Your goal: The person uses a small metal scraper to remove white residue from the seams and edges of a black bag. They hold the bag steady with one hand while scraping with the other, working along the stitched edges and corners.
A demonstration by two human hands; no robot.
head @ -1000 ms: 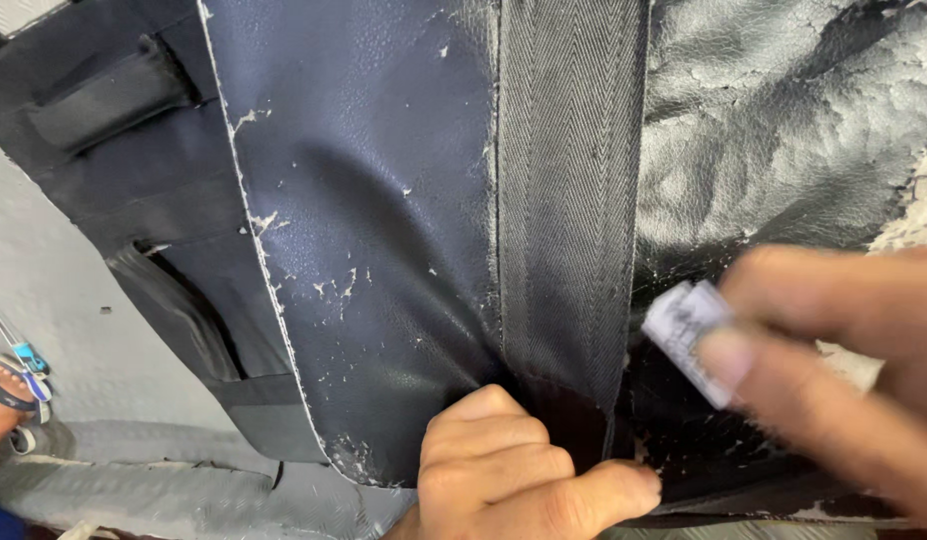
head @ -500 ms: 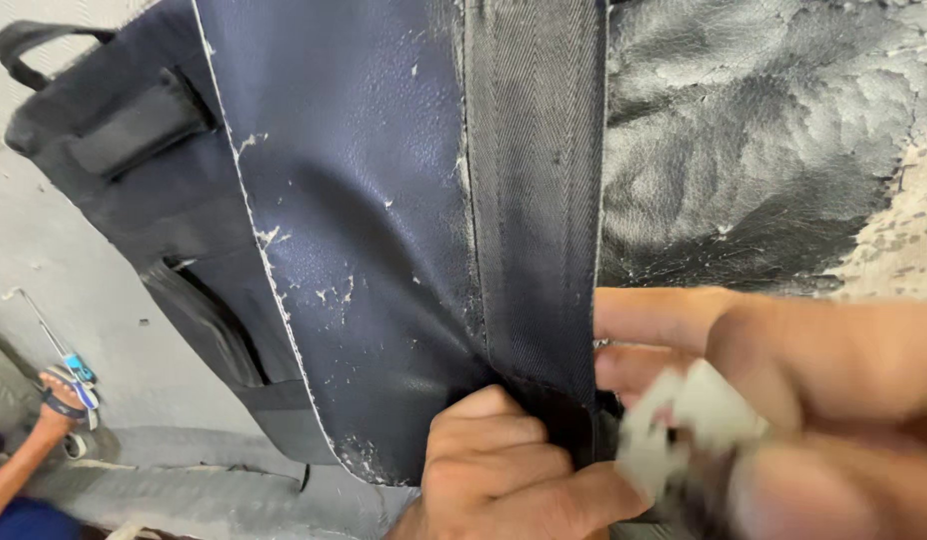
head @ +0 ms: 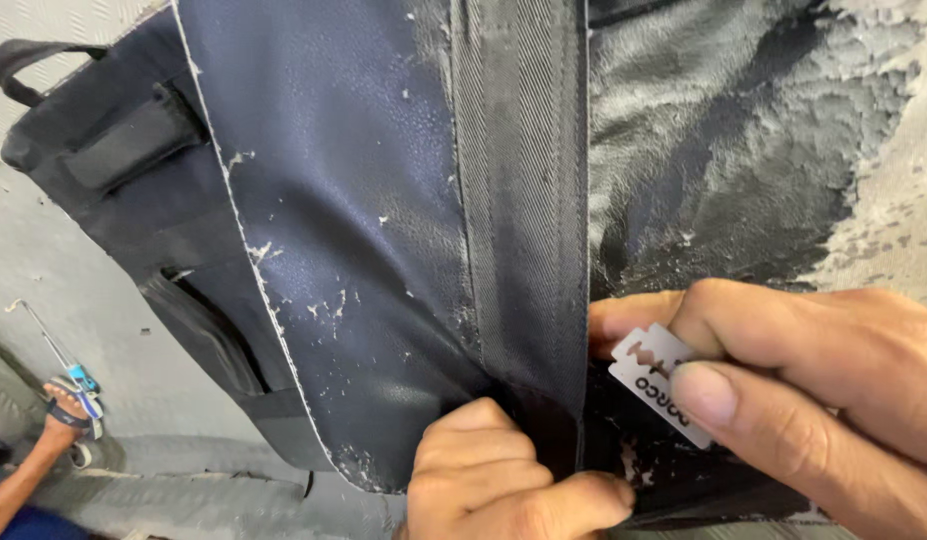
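Right hand [head: 814, 400]: thumb & forefinger pinched on a thin white razor blade [head: 659, 385], blade just right of the black webbing strap [head: 524, 190], its lower corner near the torn dark lining. Left hand [head: 504, 480]: curled tight, fingers pressed together, gripping the bottom end of the strap & the navy bag fabric [head: 344, 200] w/ flaking coating. Far left of the strap, low down: another person's hand [head: 64, 415] w/ a blue-handled tool [head: 59, 355].

Webbing strap [head: 524, 200] runs down the bag [head: 344, 250]. Left hand [head: 504, 480] grips its lower end; right hand [head: 814, 390], just right (touching the strap edge), holds the razor blade [head: 656, 385].
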